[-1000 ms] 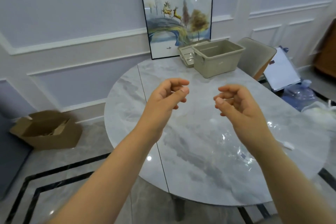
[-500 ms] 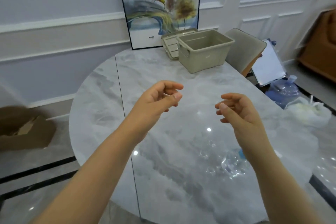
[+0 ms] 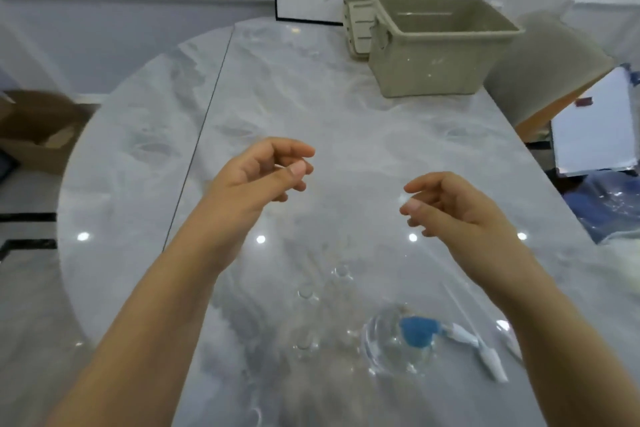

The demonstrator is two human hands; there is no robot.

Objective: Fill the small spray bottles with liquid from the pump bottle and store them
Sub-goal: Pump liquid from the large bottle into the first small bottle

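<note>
Left hand (image 3: 263, 173) up over the marble counter (image 3: 311, 97), fingers (image 3: 294, 152) loosely curled, holding nothing. Right hand (image 3: 453, 208) beside it, well apart, fingers also loose and bare. Near the front edge, clear pump bottle (image 3: 398, 340) with a blue top. Small clear bottles (image 3: 306, 293) just left, blurry. Far back, beige bin (image 3: 440, 55).

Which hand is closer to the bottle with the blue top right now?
The right hand. It hovers above the table just beyond the bottle with the blue top, its forearm passing beside it. The left hand is further away, off to the bottle's left.
</note>
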